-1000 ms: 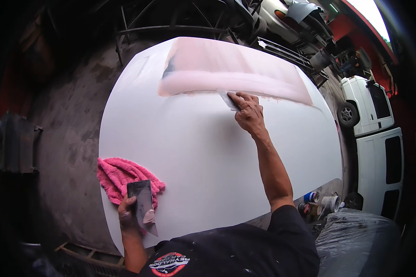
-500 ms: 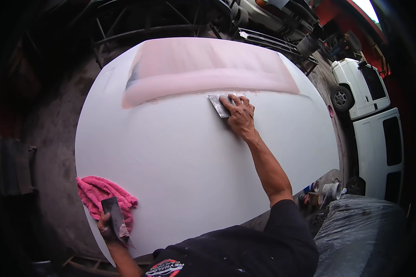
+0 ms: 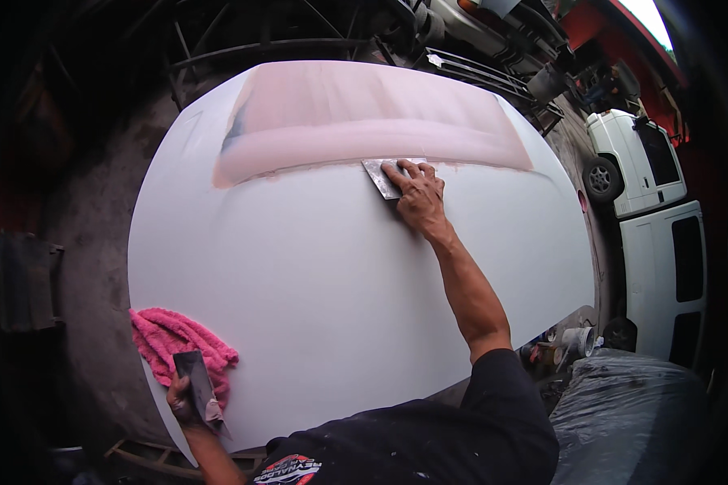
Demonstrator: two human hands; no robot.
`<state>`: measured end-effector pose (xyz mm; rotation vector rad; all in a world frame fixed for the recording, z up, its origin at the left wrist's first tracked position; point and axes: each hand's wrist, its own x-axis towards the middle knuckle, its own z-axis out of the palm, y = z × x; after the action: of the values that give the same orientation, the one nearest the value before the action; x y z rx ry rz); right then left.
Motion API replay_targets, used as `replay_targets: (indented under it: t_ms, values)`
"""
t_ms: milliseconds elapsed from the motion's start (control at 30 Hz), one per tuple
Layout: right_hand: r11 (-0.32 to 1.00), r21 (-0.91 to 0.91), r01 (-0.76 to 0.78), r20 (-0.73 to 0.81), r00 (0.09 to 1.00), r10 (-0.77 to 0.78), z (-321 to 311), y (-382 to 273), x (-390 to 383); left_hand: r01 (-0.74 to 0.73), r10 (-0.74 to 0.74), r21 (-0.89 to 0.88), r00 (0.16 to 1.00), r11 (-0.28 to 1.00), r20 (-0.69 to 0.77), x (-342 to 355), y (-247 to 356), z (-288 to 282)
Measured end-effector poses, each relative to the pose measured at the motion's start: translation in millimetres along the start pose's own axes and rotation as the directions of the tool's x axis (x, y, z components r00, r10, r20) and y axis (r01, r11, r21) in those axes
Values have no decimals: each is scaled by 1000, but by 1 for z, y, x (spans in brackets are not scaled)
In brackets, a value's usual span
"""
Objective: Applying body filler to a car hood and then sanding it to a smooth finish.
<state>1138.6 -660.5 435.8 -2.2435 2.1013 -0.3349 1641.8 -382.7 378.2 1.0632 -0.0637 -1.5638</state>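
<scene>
A broad white vehicle panel (image 3: 315, 267) lies in front of me, with a pink filler area (image 3: 364, 105) across its far part. My right hand (image 3: 419, 194) presses a flat metal spreader (image 3: 379, 179) against the panel along the near edge of the pink filler, fingers spread over its back. At the lower left, my left hand (image 3: 183, 399) grips a dark flat putty board (image 3: 192, 373) that carries a lump of pink putty (image 3: 212, 410) at its near end. A bright pink cloth (image 3: 174, 330) lies on the panel's left edge, partly behind the board.
Plastic sheeting (image 3: 635, 412) covers something at the lower right. Beside it stand several cans and a white bucket (image 3: 578, 340). A white vehicle (image 3: 651, 162) is parked at the right. Dark metal frames (image 3: 259, 52) stand beyond the panel's far edge.
The view has shifted slightly. The right hand and spreader sit marginally farther away and to the left, still at the filler's near edge. Both hands keep their hold.
</scene>
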Motion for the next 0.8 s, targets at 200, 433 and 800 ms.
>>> replay_targets:
  t_ms: [200, 433, 800]
  values:
    - [1000, -18, -13, 201, 979, 16, -33, -1, 7, -41, 44, 51, 997, 998, -58, -4, 0, 16]
    - [1000, 1, 9, 67, 998, -9, -16, -35, 2, -49, 47, 145, 999, 988, 17, -14, 6, 47]
    - [1000, -10, 22, 68, 997, -22, 0, -59, 7, -59, 44, 177, 995, 983, 88, -13, 6, 56]
